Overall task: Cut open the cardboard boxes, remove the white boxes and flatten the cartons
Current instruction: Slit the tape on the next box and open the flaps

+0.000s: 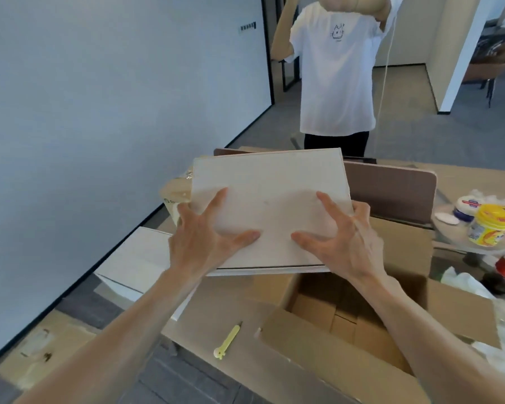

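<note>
A flat white box point(270, 182) is held up in front of me, above the far-left side of an open cardboard carton point(318, 360). My left hand point(204, 237) grips its near left part, thumb on top and fingers spread. My right hand point(341, 240) grips the near right part in the same way. The carton's flaps stand open and its brown inside shows below my right forearm. Another white box point(137, 258) lies to the left, lower down. A yellow cutter point(228, 341) rests on the carton's left flap.
A person in a white T-shirt point(337, 68) stands beyond the boxes, lifting a cardboard carton overhead. A table at right holds a yellow-lidded jar point(491, 225), other containers and plastic bags. Flat cardboard point(44, 345) lies on the floor at left, near the wall.
</note>
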`<state>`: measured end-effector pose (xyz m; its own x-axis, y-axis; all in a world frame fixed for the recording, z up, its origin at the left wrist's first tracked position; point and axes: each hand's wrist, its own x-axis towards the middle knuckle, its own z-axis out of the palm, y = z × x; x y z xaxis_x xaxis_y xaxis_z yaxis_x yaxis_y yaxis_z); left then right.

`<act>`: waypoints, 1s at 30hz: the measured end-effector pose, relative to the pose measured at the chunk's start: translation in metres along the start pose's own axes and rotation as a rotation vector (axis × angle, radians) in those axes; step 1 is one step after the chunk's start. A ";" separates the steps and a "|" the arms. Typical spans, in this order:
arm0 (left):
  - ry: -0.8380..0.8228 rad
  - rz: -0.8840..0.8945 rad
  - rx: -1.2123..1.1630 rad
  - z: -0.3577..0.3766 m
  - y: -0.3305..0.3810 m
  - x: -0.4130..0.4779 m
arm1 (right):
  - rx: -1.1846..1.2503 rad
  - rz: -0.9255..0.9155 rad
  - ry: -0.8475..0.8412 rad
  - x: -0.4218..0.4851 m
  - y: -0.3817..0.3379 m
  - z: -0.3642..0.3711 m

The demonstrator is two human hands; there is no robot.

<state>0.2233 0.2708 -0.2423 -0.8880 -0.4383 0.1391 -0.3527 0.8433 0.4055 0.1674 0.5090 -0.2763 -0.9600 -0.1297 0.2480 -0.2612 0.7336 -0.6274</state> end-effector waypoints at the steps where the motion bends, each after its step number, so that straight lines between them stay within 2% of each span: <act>1: 0.010 -0.017 -0.001 -0.008 -0.008 0.001 | -0.003 -0.019 -0.013 0.003 -0.011 0.004; 11: 0.060 -0.131 0.032 -0.078 -0.112 0.024 | 0.020 -0.143 -0.120 0.018 -0.128 0.065; 23: -0.063 -0.131 0.022 -0.125 -0.297 0.112 | -0.022 -0.035 -0.206 0.021 -0.269 0.198; 30: -0.155 -0.069 -0.051 -0.125 -0.372 0.156 | -0.110 0.028 -0.153 0.022 -0.326 0.255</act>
<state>0.2523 -0.1501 -0.2586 -0.8987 -0.4375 -0.0302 -0.4020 0.7943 0.4554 0.2058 0.0967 -0.2550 -0.9730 -0.2022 0.1111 -0.2298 0.8060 -0.5455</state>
